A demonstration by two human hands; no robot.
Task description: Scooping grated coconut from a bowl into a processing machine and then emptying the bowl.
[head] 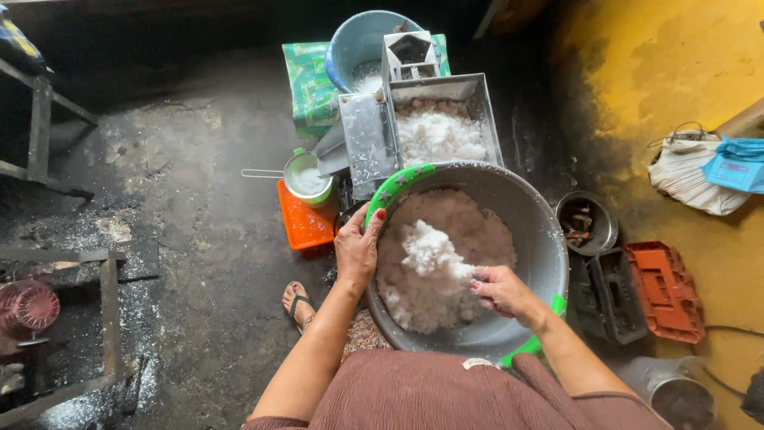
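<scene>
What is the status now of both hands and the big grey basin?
Left hand grips rim of big grey metal basin by green handle. Right hand scoops white grated clump. Nothing blocks the hands.

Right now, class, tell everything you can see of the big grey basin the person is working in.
The grey basin is wide, round and deep, plastic by its look, with bright green handles on opposite rims. It is dusted with white specks and about half filled with white shredded material. It is held tipped toward the metal tray beyond it. The left hand grips the rim by the far green handle; the right hand reaches inside, scooping a clump.
</scene>
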